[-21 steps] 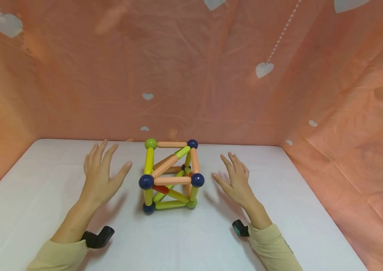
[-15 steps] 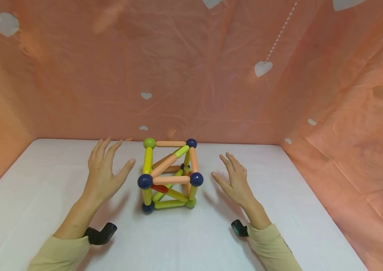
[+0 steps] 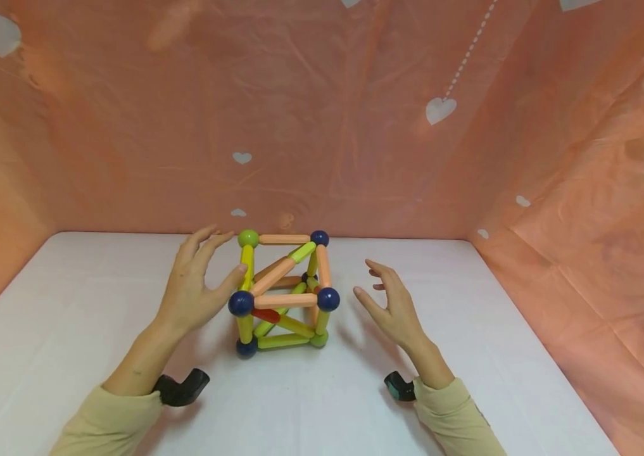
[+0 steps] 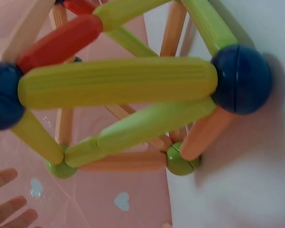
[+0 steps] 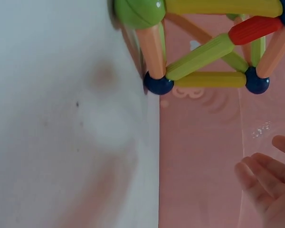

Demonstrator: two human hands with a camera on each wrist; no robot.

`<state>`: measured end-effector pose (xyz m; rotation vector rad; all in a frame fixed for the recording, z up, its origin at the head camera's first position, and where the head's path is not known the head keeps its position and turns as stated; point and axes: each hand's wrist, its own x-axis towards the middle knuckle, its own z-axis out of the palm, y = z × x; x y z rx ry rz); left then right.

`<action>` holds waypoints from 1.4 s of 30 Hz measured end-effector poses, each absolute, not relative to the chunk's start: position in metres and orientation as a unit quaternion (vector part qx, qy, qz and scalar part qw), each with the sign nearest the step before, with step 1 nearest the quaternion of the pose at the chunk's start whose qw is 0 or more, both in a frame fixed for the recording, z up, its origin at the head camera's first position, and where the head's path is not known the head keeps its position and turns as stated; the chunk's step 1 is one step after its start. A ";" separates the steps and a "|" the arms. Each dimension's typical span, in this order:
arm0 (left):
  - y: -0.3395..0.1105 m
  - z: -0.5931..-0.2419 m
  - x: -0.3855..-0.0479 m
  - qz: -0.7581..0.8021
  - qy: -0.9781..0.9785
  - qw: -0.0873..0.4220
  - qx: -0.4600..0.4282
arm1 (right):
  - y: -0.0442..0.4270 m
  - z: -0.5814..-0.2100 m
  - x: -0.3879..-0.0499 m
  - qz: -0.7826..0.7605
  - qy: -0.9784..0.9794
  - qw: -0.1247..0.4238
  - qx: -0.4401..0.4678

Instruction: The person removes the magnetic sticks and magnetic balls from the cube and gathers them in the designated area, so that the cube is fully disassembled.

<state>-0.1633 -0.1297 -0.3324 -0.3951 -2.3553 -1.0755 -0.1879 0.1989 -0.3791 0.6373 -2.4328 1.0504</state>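
Observation:
A cube frame of rods and balls stands upright on the white table. Dark blue and green balls form its corners, joined by yellow, green and peach rods. Diagonal rods cross its sides, some with a red half. Just left of the frame is my left hand, fingers spread and relaxed; its thumb overlaps a yellow upright in the head view, and contact cannot be told. My right hand hovers to the right, apart from the frame, fingers loosely bent and holding nothing. A yellow rod fills the left wrist view's middle.
A white cloth covers the table. Behind and at both sides hangs a pinkish-orange curtain with white hearts. Each wrist wears a black camera, one on the left and one on the right.
My left hand has moved right, from clear of the frame to right beside it. The right hand has stayed nearly in place, its fingers bending slightly more. The cube frame stands as before.

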 end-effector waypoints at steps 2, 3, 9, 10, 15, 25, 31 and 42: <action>-0.127 -0.332 -0.163 -0.404 -0.863 0.258 -0.161 | 0.197 -0.377 -0.186 0.390 -0.869 0.204 0.226; -0.126 -0.332 -0.162 -0.407 -0.860 0.258 -0.170 | 0.196 -0.377 -0.185 0.396 -0.866 0.204 0.226; -0.115 -0.328 -0.158 -0.411 -0.851 0.247 -0.215 | 0.190 -0.373 -0.181 0.438 -0.851 0.187 0.221; -0.113 -0.327 -0.158 -0.408 -0.852 0.242 -0.221 | 0.189 -0.372 -0.179 0.443 -0.850 0.182 0.218; -0.104 -0.326 -0.154 -0.397 -0.848 0.241 -0.256 | 0.180 -0.361 -0.170 0.468 -0.841 0.168 0.213; -0.096 -0.329 -0.157 -0.414 -0.818 0.224 -0.331 | 0.175 -0.360 -0.167 0.520 -0.814 0.126 0.226; -0.096 -0.334 -0.162 -0.398 -0.800 0.233 -0.384 | 0.175 -0.368 -0.169 0.549 -0.791 0.105 0.249; -0.098 -0.334 -0.163 -0.339 -0.816 0.235 -0.404 | 0.169 -0.369 -0.167 0.585 -0.756 0.083 0.283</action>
